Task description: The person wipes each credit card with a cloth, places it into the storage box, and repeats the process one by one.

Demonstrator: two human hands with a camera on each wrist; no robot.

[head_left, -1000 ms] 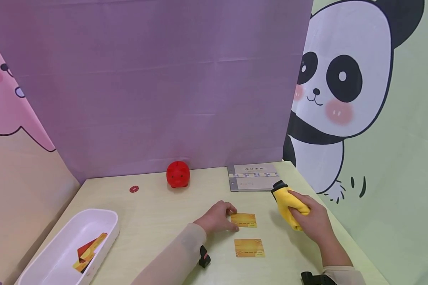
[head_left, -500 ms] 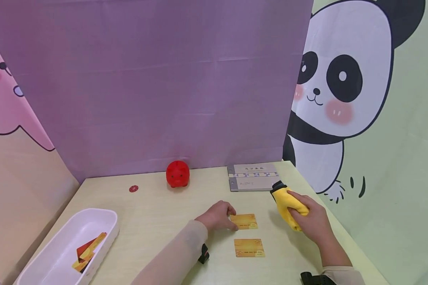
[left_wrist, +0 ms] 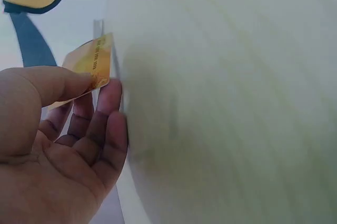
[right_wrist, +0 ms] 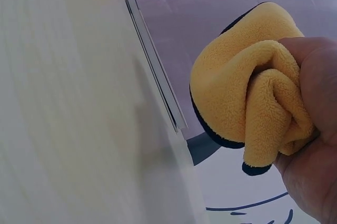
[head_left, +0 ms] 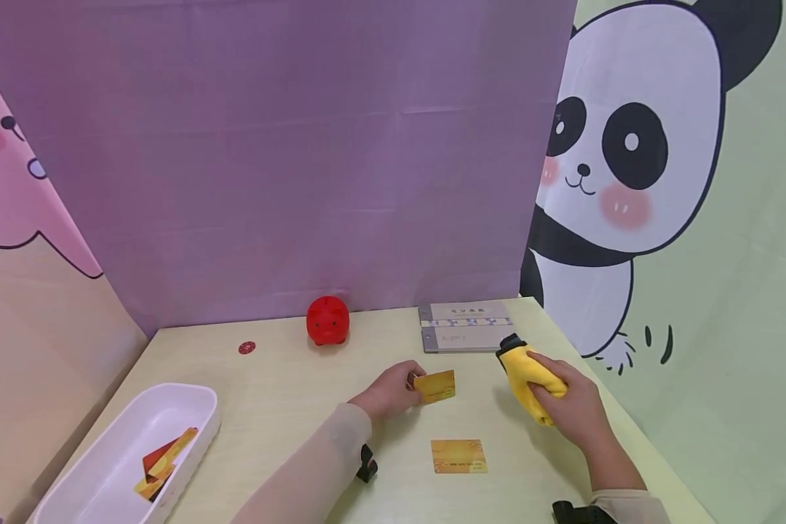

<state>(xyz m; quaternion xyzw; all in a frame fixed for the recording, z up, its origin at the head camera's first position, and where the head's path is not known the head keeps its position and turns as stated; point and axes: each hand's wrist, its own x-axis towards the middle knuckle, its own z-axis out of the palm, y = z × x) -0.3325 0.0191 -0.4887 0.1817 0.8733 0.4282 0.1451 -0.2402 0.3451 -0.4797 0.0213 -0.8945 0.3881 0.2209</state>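
Note:
My left hand (head_left: 391, 391) pinches a gold bank card (head_left: 436, 387) by its left end, tilted up off the tabletop. In the left wrist view the thumb lies over the face of that card (left_wrist: 95, 66), the other fingers behind it. A second gold card (head_left: 459, 456) lies flat on the table, nearer to me. On the right, my right hand (head_left: 575, 404) grips a bunched yellow cloth (head_left: 530, 382) with dark edging, held above the table. Folds of the yellow cloth (right_wrist: 263, 87) stick out past the thumb in the right wrist view.
A white tray (head_left: 105, 437) at the left holds several orange and red cards (head_left: 167, 462). Towards the back stand a red piggy bank (head_left: 328, 321) and a small red disc (head_left: 247, 348). A grey-covered book (head_left: 468, 335) lies at the back right, beyond the cloth.
The left hand has lifted the far card from the table and drawn it slightly left and back. The right hand with the cloth has stayed nearly still.

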